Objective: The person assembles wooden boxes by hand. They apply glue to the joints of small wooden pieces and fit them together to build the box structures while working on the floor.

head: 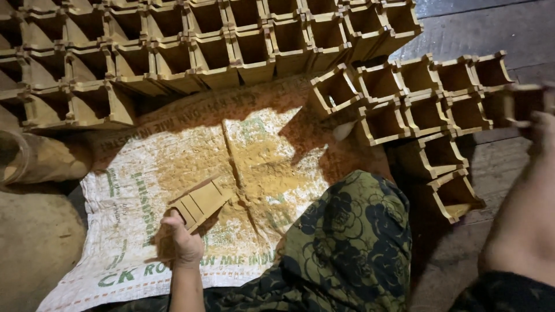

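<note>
Floor: dim plank floor point(480, 29), with a white woven sack point(133, 190) spread flat on it, dusted with yellow-brown powder point(260, 167).
Far rows: square, open-topped clay-coloured moulds point(214, 46) packed side by side along the upper edge.
Right cluster: a smaller group of the same moulds point(428, 98) standing at the sack's right edge, stepping down toward the knee.
Left hand point(182, 242): resting on the sack, grip closed around the lower end of a small slatted wooden mould piece point(199, 202), which lies tilted on the powder.
Right hand point(529, 219): raised at the right edge, blurred; its grip appears to reach another mould point(523, 104), but I cannot tell how it is set.
Knee: dark floral-patterned cloth point(347, 242) covering the sack's lower right corner.
Left edge: a rounded clay-coloured pot point(34, 156) lying on its side.
</note>
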